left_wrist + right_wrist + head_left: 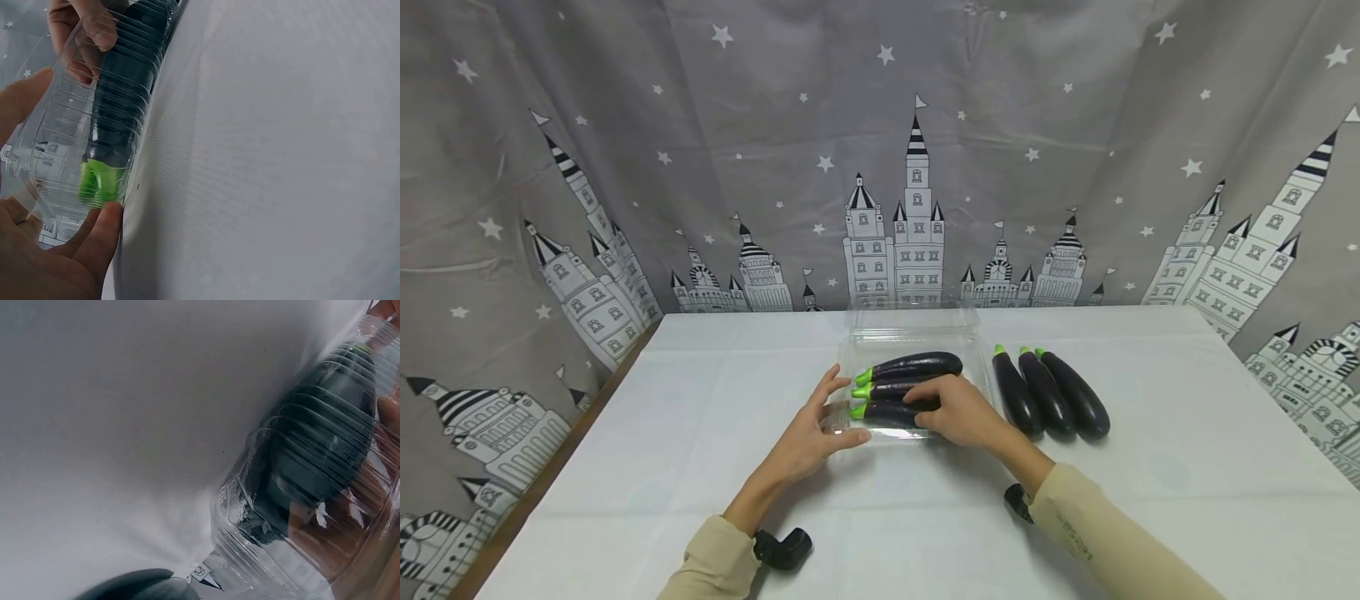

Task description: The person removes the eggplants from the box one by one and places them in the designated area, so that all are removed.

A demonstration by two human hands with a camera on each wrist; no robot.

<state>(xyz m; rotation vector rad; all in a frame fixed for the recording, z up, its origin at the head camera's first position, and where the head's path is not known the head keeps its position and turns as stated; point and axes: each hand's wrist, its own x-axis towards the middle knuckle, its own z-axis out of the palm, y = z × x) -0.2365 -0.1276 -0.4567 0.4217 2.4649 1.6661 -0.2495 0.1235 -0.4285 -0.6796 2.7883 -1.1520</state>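
- L hand (808, 437) is spreading its fingers & thumb round the L end of the clear container (895, 434); it's touching the plastic, not clenching.
- R hand (958, 410) is reaching into the container & grasping the front eggplant (887, 413), thumb on the near side.
- Middle eggplant (891, 390) is lying just beyond it, under the R hand's fingers; back eggplant (913, 365) is lying farther from both hands. All 3 are pointing green stems at the L hand.
- Outer eggplants (1047, 396) are lying side by side on the surface (625, 467), to the R of the R hand, outside the container.
- Open lid (913, 321) is lying back, beyond both hands.
- Head view is showing all the eggplants; the wrist views aren't.
- L wrist view is showing what head view hides: L hand's fingertip touching the ribbed wall low down, by a green stem, w/ R hand's fingers against the dark body.
- R wrist view is showing an eggplant's rounded end thru the plastic, next to R hand; a dark glossy curve is entering at the bottom edge, can't tell what.
- Count: 6 eggplants (3 in, 3 out), 1 container, 1 lid, 2 hands.
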